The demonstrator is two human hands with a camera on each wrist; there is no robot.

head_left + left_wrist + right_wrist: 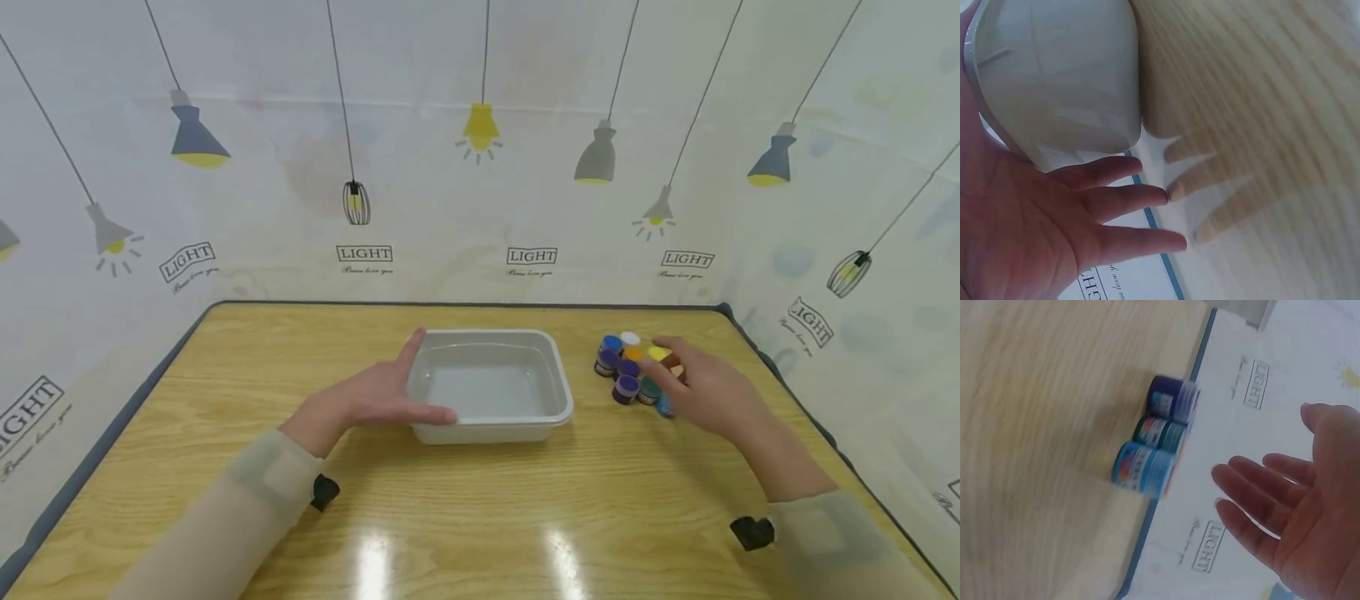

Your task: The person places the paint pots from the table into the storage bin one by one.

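Observation:
A white rectangular plastic tub (491, 432) stands in the middle of the table; its inside looks bare. My left hand (382, 392) lies at the tub's left end, thumb along the near rim and forefinger by the far left corner. In the left wrist view, the other fingers (1129, 197) stretch out straight past the tub wall. Over a cluster of small paint jars (626, 389) hovers my right hand (708, 387), partly covering them. The right wrist view has a light blue jar (1141, 469), a green jar (1160, 432) and a purple jar (1172, 399), apart from the loosely bent, empty fingers.
The wooden table (450, 517) has a dark edge and meets a printed cloth wall (450, 217) at the back and sides. The jars stand close together to the right of the tub, with white, yellow, orange and blue lids among them.

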